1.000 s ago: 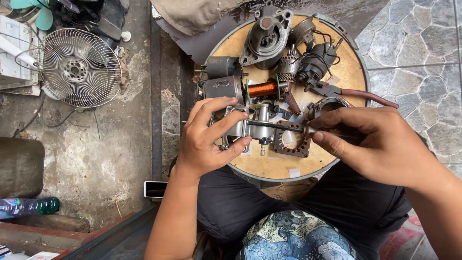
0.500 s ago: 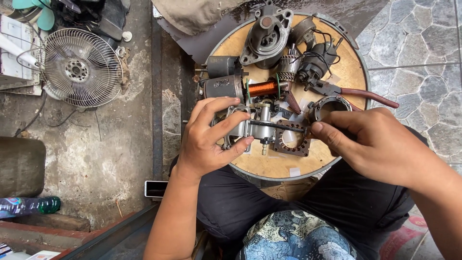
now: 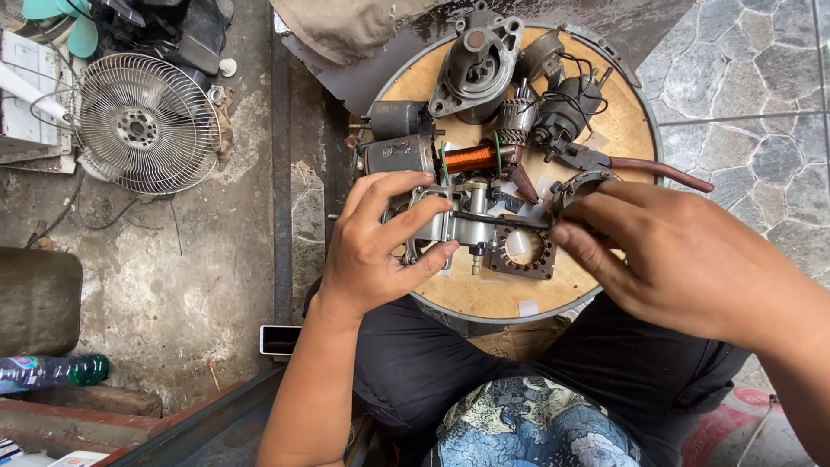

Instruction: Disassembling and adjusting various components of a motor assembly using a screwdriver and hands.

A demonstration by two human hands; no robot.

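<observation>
The left hand [image 3: 380,246] grips a grey metal housing [image 3: 458,227] just below the copper coil [image 3: 469,158] on the round wooden desk [image 3: 484,294]. The right hand [image 3: 683,259] pinches a dark thin tool [image 3: 506,220] lying across that housing.

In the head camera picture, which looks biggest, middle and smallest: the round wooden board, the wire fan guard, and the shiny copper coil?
Largest to smallest, as they look here:
1. Round wooden board, partly hidden by hands and parts.
2. Wire fan guard. It lies lower on the ground, so farther from the camera.
3. Copper coil, clearly the smallest.
</observation>
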